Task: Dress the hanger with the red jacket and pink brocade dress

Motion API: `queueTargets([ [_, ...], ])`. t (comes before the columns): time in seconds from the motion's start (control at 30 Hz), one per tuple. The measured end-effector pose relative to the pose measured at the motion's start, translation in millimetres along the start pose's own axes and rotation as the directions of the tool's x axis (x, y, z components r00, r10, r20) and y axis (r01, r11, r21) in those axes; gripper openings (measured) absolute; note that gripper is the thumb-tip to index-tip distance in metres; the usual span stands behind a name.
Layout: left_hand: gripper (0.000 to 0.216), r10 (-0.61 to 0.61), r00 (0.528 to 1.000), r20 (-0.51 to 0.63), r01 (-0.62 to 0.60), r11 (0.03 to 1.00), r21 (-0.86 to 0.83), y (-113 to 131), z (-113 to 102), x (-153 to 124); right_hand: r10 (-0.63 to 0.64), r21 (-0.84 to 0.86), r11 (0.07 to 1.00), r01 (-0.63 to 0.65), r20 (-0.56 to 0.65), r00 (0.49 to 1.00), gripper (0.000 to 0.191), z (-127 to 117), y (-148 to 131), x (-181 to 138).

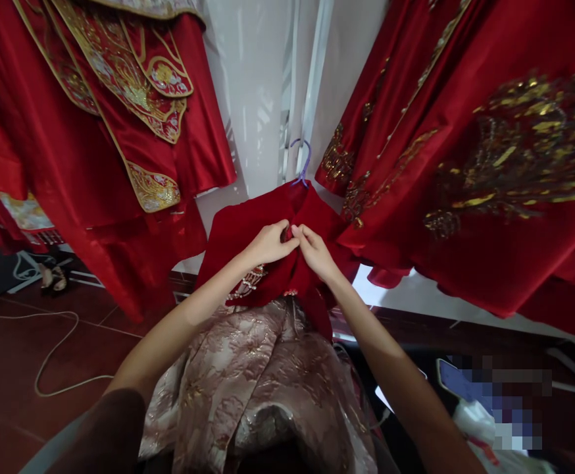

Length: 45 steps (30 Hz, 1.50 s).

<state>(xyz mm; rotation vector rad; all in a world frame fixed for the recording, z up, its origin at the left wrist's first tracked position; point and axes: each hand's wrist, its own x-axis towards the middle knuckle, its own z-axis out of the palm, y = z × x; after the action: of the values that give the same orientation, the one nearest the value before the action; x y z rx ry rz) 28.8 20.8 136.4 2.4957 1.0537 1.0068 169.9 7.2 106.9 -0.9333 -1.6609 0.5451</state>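
A dark red velvet jacket (238, 234) hangs on a purple hanger (303, 164) in front of a white wall. My left hand (269, 243) and my right hand (316, 251) meet at the jacket's front, both pinching the fabric near a small fastening that I cannot make out clearly. Below the jacket falls a pink and gold brocade skirt (248, 382) with a beaded trim (248, 282) at its top left.
Red embroidered gowns hang at the left (95, 131) and right (489, 164), close on both sides. A white cable (50, 355) lies on the dark red floor at the left, with sandals (53, 276) behind it. A pixelated object (499, 401) sits lower right.
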Motion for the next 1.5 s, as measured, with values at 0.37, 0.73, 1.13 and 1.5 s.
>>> queueTargets([
  [0.37, 0.021, -0.183, 0.941, -0.284, 0.034, 0.887, -0.46, -6.1, 33.2, -31.7, 0.165, 0.423, 0.893, -0.152, 0.005, 0.986, 0.03, -1.7, 15.6, -23.2],
  [0.73, 0.01, -0.258, 0.938, -0.231, 0.106, 0.851, -0.515, -16.9, 32.5, -31.2, 0.096, 0.316, 0.944, -0.094, 0.009, 0.995, 0.031, -4.5, 14.9, -21.9],
  [1.13, 0.009, 0.075, 0.992, -0.1, -0.082, 0.994, -0.067, 3.0, 6.1, -43.2, -0.05, 0.04, 0.998, 0.049, 0.014, 0.999, 0.026, -10.9, -4.6, -30.0],
  [1.5, 0.02, 0.189, 0.981, -0.047, -0.19, 0.982, -0.016, -2.5, -3.9, -38.2, -0.026, 0.059, 0.998, 0.025, 0.01, 1.0, 0.026, -9.7, 2.0, -28.2],
])
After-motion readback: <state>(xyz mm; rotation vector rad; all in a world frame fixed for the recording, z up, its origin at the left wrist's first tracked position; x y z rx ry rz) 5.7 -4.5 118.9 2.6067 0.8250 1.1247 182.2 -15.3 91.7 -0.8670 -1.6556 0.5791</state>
